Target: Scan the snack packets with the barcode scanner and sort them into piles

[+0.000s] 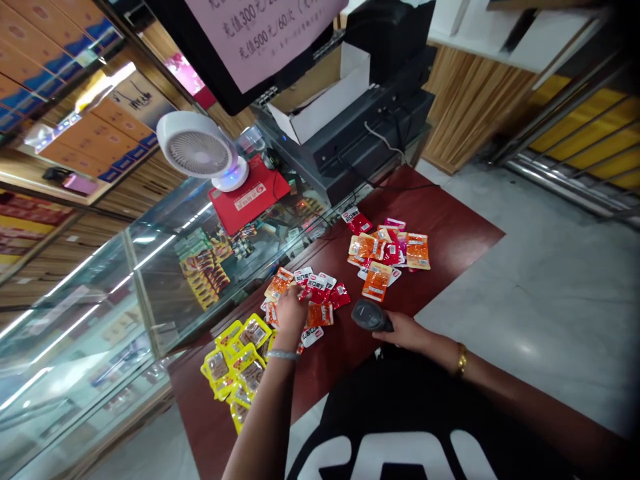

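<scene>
My left hand [291, 313] rests on a loose heap of small red and orange snack packets [320, 297] on the dark red counter [450, 227], fingers curled on one red packet. My right hand [405, 331] grips a dark handheld barcode scanner [371, 316], its head aimed toward that heap. A second pile of orange, red and pink packets [387, 252] lies farther along the counter. A cluster of yellow-edged packets [240, 365] sits at the near left, beside my left forearm.
A glass display case [150, 280] runs along the left of the counter. On it stand a white desk fan [197, 150] and a red mat [250, 197]. A black register [360, 133] with a white box and a screen with a pink notice sits beyond.
</scene>
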A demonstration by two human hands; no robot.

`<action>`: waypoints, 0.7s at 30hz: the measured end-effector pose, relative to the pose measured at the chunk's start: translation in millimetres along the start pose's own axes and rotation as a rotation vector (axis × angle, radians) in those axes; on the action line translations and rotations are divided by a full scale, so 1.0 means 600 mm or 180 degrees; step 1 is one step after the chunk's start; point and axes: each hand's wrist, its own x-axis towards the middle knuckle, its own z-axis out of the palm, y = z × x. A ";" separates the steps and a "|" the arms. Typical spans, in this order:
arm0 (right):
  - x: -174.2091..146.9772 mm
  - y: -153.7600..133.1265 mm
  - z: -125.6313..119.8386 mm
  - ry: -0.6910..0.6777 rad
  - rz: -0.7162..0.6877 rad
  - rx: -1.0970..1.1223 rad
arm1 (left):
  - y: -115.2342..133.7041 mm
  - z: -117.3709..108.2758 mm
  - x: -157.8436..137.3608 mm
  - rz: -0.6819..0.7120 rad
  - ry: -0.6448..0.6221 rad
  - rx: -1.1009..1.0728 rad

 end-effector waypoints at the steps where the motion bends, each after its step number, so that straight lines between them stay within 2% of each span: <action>1: -0.003 0.004 -0.001 0.0004 -0.0003 0.0057 | 0.030 0.012 0.008 0.0228 -0.0071 -0.0110; 3: -0.009 0.013 -0.004 0.0019 -0.0008 0.0183 | 0.099 0.046 0.021 0.0712 -0.0243 -0.0262; 5: -0.015 0.024 -0.006 0.0089 0.0018 0.0240 | 0.165 0.085 0.028 0.0964 -0.0379 -0.0329; 7: -0.021 0.035 -0.009 0.0210 0.0041 0.0249 | 0.215 0.118 0.028 0.1017 -0.0387 -0.0265; 9: -0.026 0.046 -0.012 0.0274 0.0033 0.0269 | 0.243 0.140 0.025 0.1003 -0.0336 -0.0076; 11: -0.031 0.054 -0.015 0.0316 0.0045 0.0263 | 0.253 0.151 0.019 0.1102 -0.0327 0.0121; 14: -0.034 0.059 -0.020 0.0413 0.0117 0.0197 | 0.244 0.151 0.010 0.1243 -0.0438 0.0237; 21: -0.007 0.031 -0.025 0.0518 0.0143 0.0127 | 0.171 0.112 -0.006 0.0570 -0.1246 -0.0371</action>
